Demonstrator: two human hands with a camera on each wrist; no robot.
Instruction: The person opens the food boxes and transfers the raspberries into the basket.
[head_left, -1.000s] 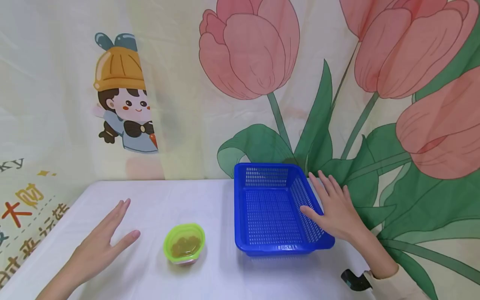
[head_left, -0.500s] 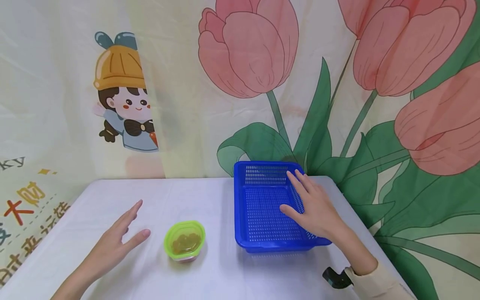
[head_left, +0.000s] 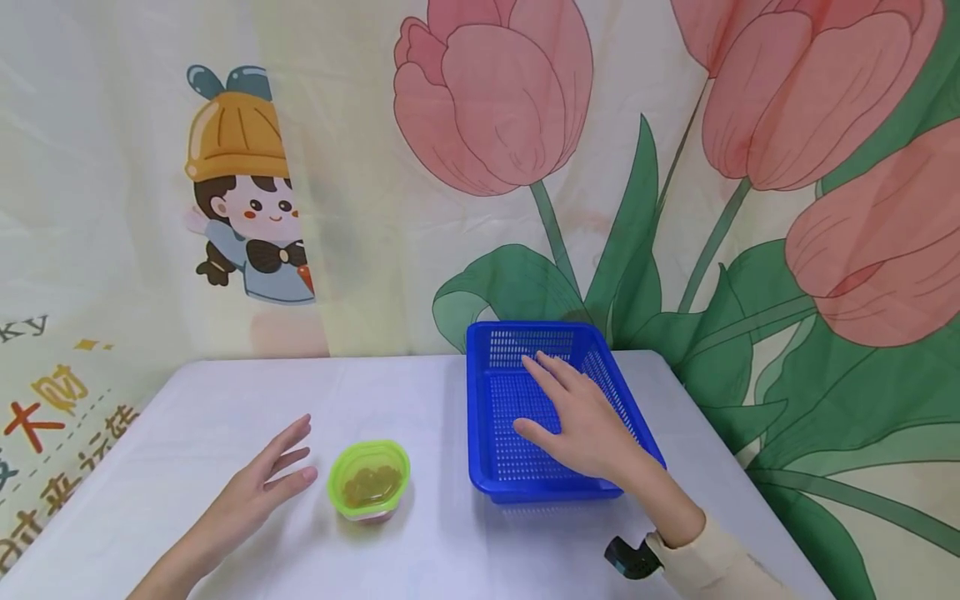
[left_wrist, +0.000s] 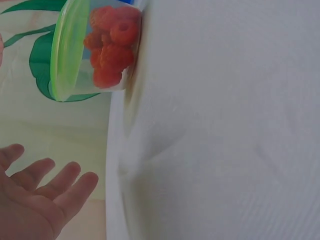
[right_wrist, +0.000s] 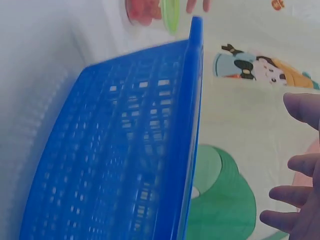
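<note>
A small clear tub with a green lid (head_left: 369, 479) stands on the white table, and red raspberries (left_wrist: 115, 45) show through its side in the left wrist view. Just left of the tub is my left hand (head_left: 243, 500), fingers apart and holding nothing. To the right stands a blue plastic basket (head_left: 480, 417) with perforated walls; nothing lies in the part of it that shows. Over the basket hovers my right hand (head_left: 588, 421), its fingers spread and nothing in them. In the right wrist view its fingertips stay above the basket's rim, apart from it.
The white-covered table (head_left: 420, 400) ends at a printed cloth backdrop (head_left: 360, 208) with tulips and a cartoon figure. A black wrist camera (head_left: 632, 558) sits at the right sleeve, over the table's near right part.
My right hand has moved left, from the basket's right edge to above its middle. My left hand has come right, closer to the tub. Tub and basket stay put.
</note>
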